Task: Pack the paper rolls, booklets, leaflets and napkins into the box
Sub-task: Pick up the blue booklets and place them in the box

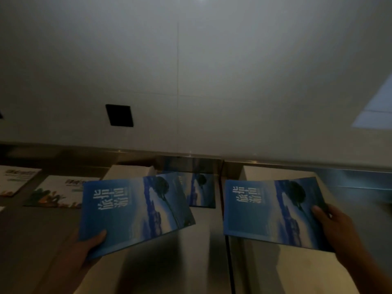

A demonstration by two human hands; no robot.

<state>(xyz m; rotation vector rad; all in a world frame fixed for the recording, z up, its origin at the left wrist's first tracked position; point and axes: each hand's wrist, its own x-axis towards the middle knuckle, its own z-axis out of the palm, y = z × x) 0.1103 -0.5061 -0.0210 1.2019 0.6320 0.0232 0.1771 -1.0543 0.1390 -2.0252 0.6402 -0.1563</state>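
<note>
Nearest to me, my left hand [84,249] pinches the near corner of a blue booklet [131,211], thumb pressed on the cover and the other fingers hidden beneath it. The booklet is lifted off the surface and tilted, its far edge angled up to the right. My right hand [337,228] grips a second blue booklet [269,211] the same way, thumb on top at its right edge, fingers under it out of sight. The two booklets are held side by side and apart, both showing white characters over a blue landscape with a dark tree.

Below them I see the steel counter [212,262], a seam running down it between my hands. Just past the left booklet, a third blue booklet [201,192] lies flat on the counter, partly covered by the one I hold. To the left lie two white leaflets, one [59,192] with green and orange print along its near edge, another [14,179] further left.

Pale box-like shapes [127,171] sit behind the booklets, but the light is too dim for me to tell what they hold. Beyond rises a white tiled wall [212,71] with a dark square panel [119,115].
</note>
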